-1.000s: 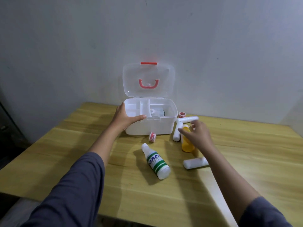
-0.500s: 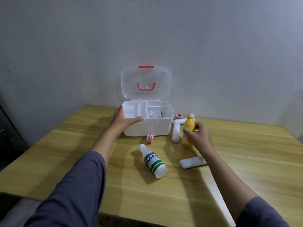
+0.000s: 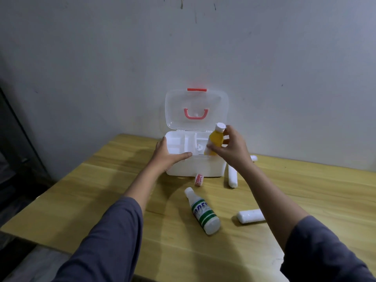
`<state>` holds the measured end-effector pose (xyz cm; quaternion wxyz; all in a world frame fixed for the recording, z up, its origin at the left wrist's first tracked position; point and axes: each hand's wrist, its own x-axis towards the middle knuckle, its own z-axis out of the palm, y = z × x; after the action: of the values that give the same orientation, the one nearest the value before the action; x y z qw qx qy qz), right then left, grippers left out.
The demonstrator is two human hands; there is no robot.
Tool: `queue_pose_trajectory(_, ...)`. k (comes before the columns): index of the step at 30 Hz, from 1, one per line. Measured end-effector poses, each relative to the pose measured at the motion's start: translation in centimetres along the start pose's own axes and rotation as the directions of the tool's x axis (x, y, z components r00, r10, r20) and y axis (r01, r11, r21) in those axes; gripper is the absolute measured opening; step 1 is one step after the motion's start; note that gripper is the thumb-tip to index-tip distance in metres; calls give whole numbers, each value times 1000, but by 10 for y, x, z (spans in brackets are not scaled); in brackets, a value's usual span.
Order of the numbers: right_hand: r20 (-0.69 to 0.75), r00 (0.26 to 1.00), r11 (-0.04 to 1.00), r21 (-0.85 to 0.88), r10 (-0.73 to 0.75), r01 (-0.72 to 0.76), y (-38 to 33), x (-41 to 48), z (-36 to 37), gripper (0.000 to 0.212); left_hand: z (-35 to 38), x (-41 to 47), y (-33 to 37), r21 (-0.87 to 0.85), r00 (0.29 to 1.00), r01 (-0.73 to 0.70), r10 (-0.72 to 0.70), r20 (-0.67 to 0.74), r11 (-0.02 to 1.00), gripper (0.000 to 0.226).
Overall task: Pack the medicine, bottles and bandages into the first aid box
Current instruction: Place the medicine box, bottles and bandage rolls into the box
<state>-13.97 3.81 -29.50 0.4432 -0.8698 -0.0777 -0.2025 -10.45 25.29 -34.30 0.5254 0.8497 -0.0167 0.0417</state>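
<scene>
First aid box (image 3: 195, 168) stands at the far side of the worktop (image 3: 122, 200), close to the wall, with its clear lid (image 3: 196, 109) raised upright so the compartments are open from above.

Head view, placement: the left hand (image 3: 168, 154) lies flat against the box's near-left rim, thumb along the front edge, fingers spread and gripping nothing. In my judgement it is there to stop the light box sliding while items go in. The yellow bottle (image 3: 215, 141) is held over the right compartment, cap up and leaning slightly right, seemingly so it can drop in base first. One white item already lies inside that compartment; what it is I cannot tell.

Head view, pose: the right hand (image 3: 230, 149) is closed round the yellow bottle's body, wrist bent inward, forearm reaching in from the lower right.

Still unpacked on the worktop: the green-striped bottle (image 3: 203, 211) on its side, a tape roll (image 3: 199, 179) just beside the box front, and three white bandage rolls (image 3: 251, 216), one mostly hidden behind the right wrist.
</scene>
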Motion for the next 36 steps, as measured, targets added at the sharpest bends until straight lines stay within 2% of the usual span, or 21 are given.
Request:
queue_pose_trajectory(5, 85, 996, 985, -172, 29, -14, 3, -1, 2, 44, 7, -4, 13, 12, 1000, -20, 19, 16, 1000, 119)
queue_pose_trajectory(8, 122, 991, 981, -194, 53, -29, -1, 5, -4, 41, 7, -4, 23, 6, 999, -33, 33, 9, 999, 122)
queue_pose_trajectory(11, 226, 970, 964, -266, 88, -25, -11, 15, -5, 30, 1, -1, 26, -19, 999, -52, 52, -10, 998, 119)
queue_pose_trajectory(13, 260, 960, 951, -309, 103, -19, -19, 21, -1, 35, -6, 3, 27, -31, 998, -60, 59, -23, 998, 116)
queue_pose_trajectory(20, 290, 953, 954, -300, 94, -3, -34, 43, 18, 35, -26, 16, 26, -3, 998, -37, 36, -60, 999, 120)
queue_pose_trajectory(23, 266, 963, 965, -260, 49, 22, -35, 39, 31, 16, -33, 18, 21, 16, 997, -8, 9, -77, 1000, 123)
queue_pose_trajectory(24, 255, 966, 973, -231, 37, 24, -35, 36, 34, 16, -35, 19, 19, 23, 997, -2, 4, -81, 1000, 121)
queue_pose_trajectory(27, 189, 982, 986, -158, -20, 50, -36, 28, 42, 36, -39, 26, 12, 56, 993, 25, -19, -112, 998, 105)
queue_pose_trajectory(31, 92, 987, 983, -114, -132, 143, -39, 12, 52, 30, -47, 39, 5, 100, 987, 63, -48, -151, 993, 108)
queue_pose_trajectory(33, 112, 986, 982, -125, -126, 140, -39, 0, 59, 25, -50, 42, 5, 106, 986, 82, -65, -156, 991, 111)
queue_pose_trajectory(36, 278, 960, 970, -227, -25, 91, -36, -18, 69, 35, -51, 47, 4, 92, 984, 82, -66, -168, 992, 111)
